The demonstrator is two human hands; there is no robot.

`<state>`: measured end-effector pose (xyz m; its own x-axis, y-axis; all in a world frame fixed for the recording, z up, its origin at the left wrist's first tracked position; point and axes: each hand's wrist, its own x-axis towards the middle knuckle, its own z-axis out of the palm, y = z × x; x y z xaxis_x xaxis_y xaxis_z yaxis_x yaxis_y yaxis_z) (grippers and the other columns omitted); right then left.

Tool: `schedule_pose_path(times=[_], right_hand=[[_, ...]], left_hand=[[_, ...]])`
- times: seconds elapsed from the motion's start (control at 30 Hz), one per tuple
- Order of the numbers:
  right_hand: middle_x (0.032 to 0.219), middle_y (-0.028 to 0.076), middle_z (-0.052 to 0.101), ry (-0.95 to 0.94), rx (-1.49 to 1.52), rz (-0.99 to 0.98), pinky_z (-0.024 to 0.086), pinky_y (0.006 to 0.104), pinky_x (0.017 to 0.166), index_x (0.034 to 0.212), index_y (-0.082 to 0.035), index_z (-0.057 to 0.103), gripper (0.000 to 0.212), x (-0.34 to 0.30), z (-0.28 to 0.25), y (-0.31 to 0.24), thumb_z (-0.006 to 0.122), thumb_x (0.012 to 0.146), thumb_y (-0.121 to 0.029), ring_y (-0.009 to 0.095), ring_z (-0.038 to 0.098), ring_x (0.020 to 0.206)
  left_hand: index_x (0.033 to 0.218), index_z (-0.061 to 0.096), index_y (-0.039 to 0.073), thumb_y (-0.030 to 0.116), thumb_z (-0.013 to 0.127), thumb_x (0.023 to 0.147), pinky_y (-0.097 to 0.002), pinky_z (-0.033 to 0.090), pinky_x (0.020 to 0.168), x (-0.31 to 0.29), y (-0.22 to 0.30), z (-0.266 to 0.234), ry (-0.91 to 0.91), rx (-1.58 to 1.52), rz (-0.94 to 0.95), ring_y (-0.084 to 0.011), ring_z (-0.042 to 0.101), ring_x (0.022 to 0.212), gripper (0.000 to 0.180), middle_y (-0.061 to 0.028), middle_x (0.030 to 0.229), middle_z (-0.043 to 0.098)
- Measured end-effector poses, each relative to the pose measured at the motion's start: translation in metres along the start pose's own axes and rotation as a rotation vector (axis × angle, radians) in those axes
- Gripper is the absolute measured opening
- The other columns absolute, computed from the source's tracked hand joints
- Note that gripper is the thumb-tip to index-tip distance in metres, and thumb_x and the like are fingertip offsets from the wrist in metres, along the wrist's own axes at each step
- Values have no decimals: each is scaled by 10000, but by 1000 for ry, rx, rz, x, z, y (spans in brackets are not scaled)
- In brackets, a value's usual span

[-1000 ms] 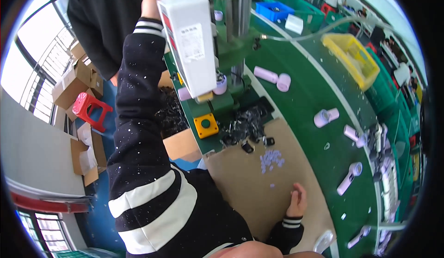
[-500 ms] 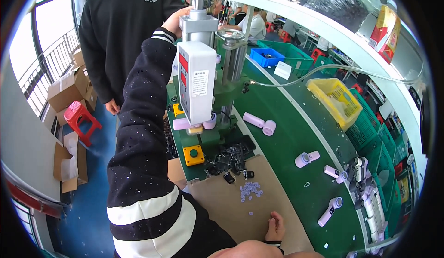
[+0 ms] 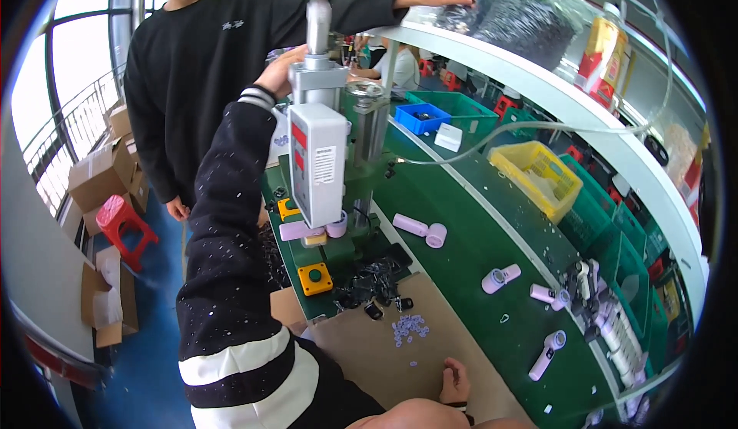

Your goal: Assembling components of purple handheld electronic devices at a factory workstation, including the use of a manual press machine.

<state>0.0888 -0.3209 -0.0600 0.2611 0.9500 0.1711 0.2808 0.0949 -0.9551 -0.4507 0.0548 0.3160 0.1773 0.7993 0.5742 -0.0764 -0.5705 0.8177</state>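
Observation:
My left hand point(image 3: 283, 73) reaches up to the top of a bench press point(image 3: 319, 83) and touches its metal cylinder block; its fingertips are hidden behind it. Under the press head lies a light purple handheld fan point(image 3: 298, 231), on its side. My right hand point(image 3: 455, 384) rests on the brown cardboard sheet point(image 3: 361, 371), its fingers loosely curled and nothing visible in them. Small pale purple rings point(image 3: 409, 327) lie scattered on the cardboard ahead of that hand. A heap of black parts point(image 3: 373, 287) sits between the rings and the press.
More purple fans point(image 3: 501, 278) lie on the green bench point(image 3: 453, 306). Yellow button boxes point(image 3: 314, 278) flank the press base. A co-worker point(image 3: 207, 83) stands at far left, one hand on a plastic bag point(image 3: 523, 21) on the white shelf point(image 3: 492, 52). A yellow crate point(image 3: 538, 179) stands right.
The co-worker's arm has stretched across to the bag on the shelf. The view has shifted slightly, so the press sits lower and further left. My hands stay in place.

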Motion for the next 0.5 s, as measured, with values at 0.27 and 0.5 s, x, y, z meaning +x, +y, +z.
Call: schedule_pose_path(times=[0.27,0.5], right_hand=[[976,84,679,-104,-144,-119,483,280,758,1037,-38,682,195,-6,3,-23,590,865,-41,209,598,830],[947,88,678,-165,-127,-157,474,316,772,989,-34,686,164,-14,-6,-30,594,857,-68,252,566,854]], left_hand=[[1164,642,10,370,509,994,-311,520,738,-174,-88,-27,95,623,-427,-204,629,805,420,-140,1021,679],[1360,540,99,301,643,911,-317,499,788,-297,-85,88,-307,1041,-427,-239,604,926,503,-163,1102,621]])
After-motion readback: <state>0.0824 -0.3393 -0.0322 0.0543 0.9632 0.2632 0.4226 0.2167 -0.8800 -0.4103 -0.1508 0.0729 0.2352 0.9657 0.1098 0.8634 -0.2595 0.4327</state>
